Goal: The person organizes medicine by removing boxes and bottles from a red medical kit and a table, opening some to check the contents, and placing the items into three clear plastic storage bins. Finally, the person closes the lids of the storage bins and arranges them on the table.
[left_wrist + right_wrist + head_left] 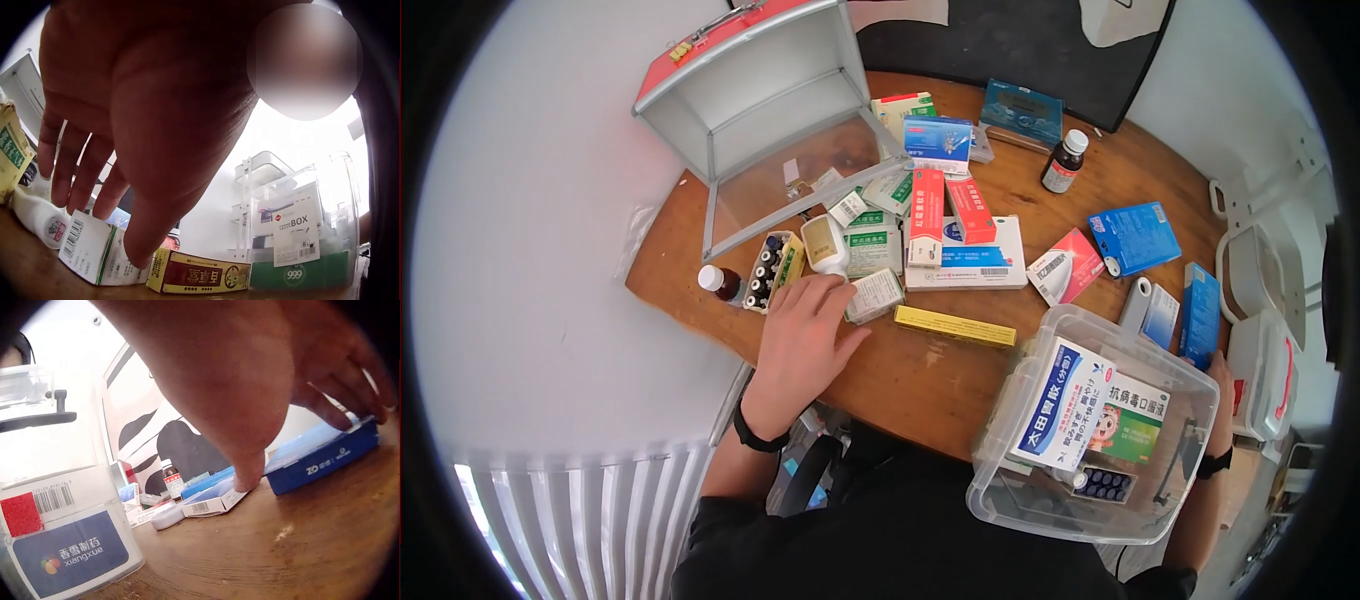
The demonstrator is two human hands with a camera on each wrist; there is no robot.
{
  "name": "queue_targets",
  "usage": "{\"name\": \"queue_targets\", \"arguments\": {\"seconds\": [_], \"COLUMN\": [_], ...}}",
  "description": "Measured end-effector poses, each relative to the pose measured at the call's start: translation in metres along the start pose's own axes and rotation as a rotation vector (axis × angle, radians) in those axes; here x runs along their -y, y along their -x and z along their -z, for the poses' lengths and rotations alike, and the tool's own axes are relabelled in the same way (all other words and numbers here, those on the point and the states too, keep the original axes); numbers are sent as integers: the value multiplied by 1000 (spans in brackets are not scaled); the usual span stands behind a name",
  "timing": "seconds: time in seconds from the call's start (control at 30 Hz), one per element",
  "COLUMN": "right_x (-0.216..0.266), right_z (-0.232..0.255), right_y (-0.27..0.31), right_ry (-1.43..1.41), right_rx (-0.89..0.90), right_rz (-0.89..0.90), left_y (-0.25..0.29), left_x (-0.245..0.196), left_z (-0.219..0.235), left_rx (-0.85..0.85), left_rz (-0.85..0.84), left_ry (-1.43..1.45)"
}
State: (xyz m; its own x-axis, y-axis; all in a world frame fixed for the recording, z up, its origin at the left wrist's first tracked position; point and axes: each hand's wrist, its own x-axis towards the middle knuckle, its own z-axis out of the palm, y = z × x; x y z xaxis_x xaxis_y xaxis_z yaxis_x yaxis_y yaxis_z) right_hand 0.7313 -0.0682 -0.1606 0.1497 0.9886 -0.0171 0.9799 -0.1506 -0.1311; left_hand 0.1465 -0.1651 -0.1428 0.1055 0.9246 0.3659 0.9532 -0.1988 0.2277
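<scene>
My left hand, fingers relaxed and spread, hovers over a small white box with green print and the white bottle. In the left wrist view the fingertips hang just above that white box, and nothing is in the palm. My right hand, partly hidden behind the clear bin, reaches the near end of a blue box. The right wrist view shows the thumb at the left end of this blue box and the fingers over its far top edge.
The bin holds medicine boxes and a vial tray. A yellow box lies between the hands. Several medicine boxes and a brown bottle spread behind. An open red-lidded case stands back left; a dark bottle is near the left edge.
</scene>
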Motion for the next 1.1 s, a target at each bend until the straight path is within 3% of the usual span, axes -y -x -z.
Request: {"name": "queue_targets", "arguments": {"seconds": [0.2,0.27,0.33,0.4,0.43,0.47,0.53,0.6,0.67,0.73,0.83,0.93,1.1], "right_x": [-9,3,-2,12,6,2,4,11,8,16,18,22,29], "right_z": [-13,4,6,32,29,31,45,48,47,49,47,46,60], "right_y": [10,13,19,46,54,70,99,121,132,138,142,143,154], "right_ry": [36,-91,-142,-590,-843,-838,-1134,-1115,-994,-1023,-1126,-1063,-985], "right_rx": [-227,-182,-420,-233,-204,-203,31,51,256,260,281,295,346], "right_rz": [229,174,285,37,47,17,-36,-59,50,-10,-28,114,90], "left_y": [0,2,6,14,21,25,25,12,-5,-17,-27,-23,-6], "left_x": [-9,-17,-33,-51,-56,-60,-73,-85,-99,-102,-113,-115,-99], "left_z": [6,12,19,11,9,7,4,10,10,11,13,19,21], "left_rx": [-11,10,33,105,217,325,414,606,567,681,713,698,705], "left_rz": [-55,-107,-131,-138,-58,43,102,270,203,220,261,304,306], "left_ry": [38,51,255,456,737,1000,1149,1316,1288,1160,1154,1172,1114]}}
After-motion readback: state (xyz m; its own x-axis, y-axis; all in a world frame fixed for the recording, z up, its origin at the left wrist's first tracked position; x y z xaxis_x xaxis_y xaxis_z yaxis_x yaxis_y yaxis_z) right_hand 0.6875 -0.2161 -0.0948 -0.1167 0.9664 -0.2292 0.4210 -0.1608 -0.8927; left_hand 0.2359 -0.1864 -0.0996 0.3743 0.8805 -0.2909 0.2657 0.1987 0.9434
